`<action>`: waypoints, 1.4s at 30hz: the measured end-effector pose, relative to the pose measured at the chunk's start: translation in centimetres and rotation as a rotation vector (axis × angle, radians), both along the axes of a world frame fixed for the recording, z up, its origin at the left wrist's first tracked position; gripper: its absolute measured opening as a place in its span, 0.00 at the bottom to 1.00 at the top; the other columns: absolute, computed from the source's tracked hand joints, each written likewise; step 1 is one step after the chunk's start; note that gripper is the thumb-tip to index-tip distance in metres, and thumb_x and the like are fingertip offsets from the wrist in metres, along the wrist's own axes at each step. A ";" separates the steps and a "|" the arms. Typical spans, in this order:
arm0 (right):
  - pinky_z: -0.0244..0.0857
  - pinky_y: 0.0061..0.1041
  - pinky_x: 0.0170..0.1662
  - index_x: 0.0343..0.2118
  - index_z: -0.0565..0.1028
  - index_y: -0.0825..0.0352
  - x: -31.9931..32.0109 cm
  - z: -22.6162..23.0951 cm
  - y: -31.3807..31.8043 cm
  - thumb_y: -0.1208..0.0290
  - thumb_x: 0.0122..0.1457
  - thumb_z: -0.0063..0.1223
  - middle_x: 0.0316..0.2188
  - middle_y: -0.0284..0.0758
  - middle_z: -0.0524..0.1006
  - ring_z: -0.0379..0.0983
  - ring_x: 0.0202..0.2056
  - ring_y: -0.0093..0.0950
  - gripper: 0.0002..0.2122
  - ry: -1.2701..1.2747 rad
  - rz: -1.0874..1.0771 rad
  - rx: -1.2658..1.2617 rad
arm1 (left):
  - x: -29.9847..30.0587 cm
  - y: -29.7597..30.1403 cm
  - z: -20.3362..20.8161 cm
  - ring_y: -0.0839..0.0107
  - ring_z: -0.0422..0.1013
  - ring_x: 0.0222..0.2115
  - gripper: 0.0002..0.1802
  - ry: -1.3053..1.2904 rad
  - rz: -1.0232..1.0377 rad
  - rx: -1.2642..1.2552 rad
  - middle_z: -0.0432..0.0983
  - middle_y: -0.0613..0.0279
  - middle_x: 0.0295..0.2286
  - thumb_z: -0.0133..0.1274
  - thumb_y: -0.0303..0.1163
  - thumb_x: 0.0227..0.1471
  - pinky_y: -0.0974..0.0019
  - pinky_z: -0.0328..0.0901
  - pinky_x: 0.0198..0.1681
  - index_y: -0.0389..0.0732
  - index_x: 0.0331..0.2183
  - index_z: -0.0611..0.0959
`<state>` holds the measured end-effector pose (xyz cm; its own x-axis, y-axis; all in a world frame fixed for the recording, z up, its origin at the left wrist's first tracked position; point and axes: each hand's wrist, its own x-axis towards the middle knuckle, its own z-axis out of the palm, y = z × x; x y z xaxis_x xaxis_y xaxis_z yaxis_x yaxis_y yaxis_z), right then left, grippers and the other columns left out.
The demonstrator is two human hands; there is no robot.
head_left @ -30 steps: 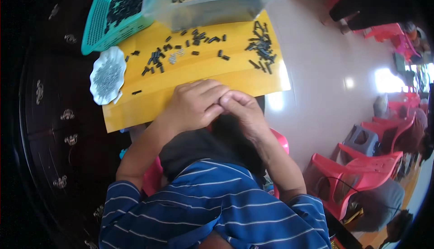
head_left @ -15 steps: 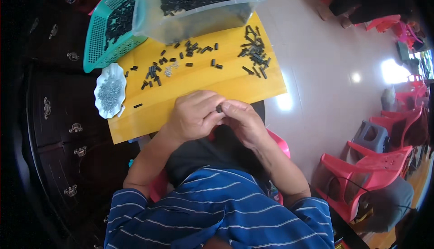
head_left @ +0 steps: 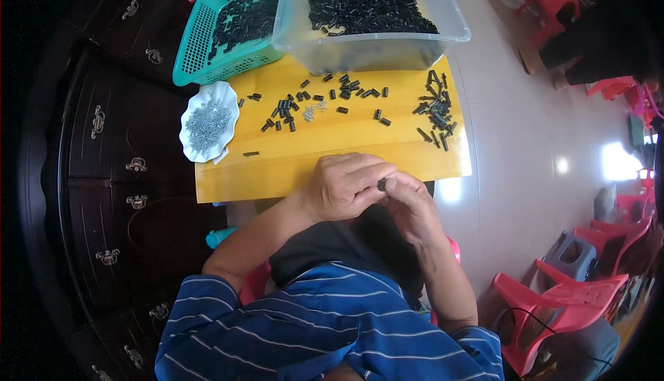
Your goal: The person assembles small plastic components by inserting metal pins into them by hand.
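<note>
My left hand (head_left: 348, 187) and my right hand (head_left: 413, 209) meet at the near edge of the yellow table (head_left: 297, 165). Pinched between their fingertips is a small black plastic piece (head_left: 382, 184), mostly covered by the fingers. Beyond the hands lie several loose short black pieces (head_left: 283, 109) with a few thin silvery pins (head_left: 309, 114) among them. One slim black part (head_left: 251, 153) rests alone to the left. At the table's right side is a heap of longer black parts (head_left: 437, 113).
A white scalloped dish (head_left: 230, 95) of small silvery pins stands at the table's left edge. At the back are a green perforated basket (head_left: 182, 68) and a clear plastic bin (head_left: 377, 54), both holding black pieces. Dark drawers (head_left: 104, 194) line the left; a pink chair (head_left: 564, 294) stands right.
The view has shifted, so the table and hands appear farther right. Both hands keep their pinch on the small black piece, with little change in their pose.
</note>
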<state>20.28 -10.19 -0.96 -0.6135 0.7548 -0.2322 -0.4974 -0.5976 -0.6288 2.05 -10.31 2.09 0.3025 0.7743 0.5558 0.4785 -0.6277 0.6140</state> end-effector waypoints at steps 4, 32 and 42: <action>0.65 0.26 0.46 0.42 0.77 0.70 -0.1 0.1 -0.1 0.69 0.64 0.47 0.36 0.34 0.78 0.73 0.39 0.24 0.11 0.012 0.012 0.023 | -0.4 0.1 -0.1 0.59 0.77 0.31 0.19 -0.007 0.014 0.025 0.79 0.58 0.31 0.62 0.22 0.39 0.63 0.72 0.34 0.41 0.38 0.82; 0.65 0.21 0.44 0.37 0.76 0.69 -1.0 1.6 -0.2 0.68 0.65 0.49 0.33 0.32 0.78 0.71 0.35 0.20 0.09 -0.301 0.062 0.209 | -16.9 6.0 8.3 0.60 0.76 0.34 0.22 0.318 0.828 0.087 0.78 0.52 0.43 0.55 0.25 0.50 0.60 0.70 0.41 0.39 0.49 0.77; 0.71 0.24 0.40 0.40 0.73 0.67 7.4 3.4 4.5 0.66 0.65 0.48 0.34 0.34 0.77 0.76 0.32 0.23 0.09 0.272 -0.439 -0.035 | -11.5 0.2 1.3 0.82 0.70 0.24 0.07 0.129 0.595 -0.474 0.78 0.66 0.24 0.54 0.23 0.53 0.75 0.65 0.29 0.33 0.35 0.84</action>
<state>27.63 -5.71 2.47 -0.2824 0.9494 -0.1376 -0.8488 -0.3141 -0.4253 -9.49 -10.10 3.34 -0.1998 0.9734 0.1125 0.7390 0.0743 0.6696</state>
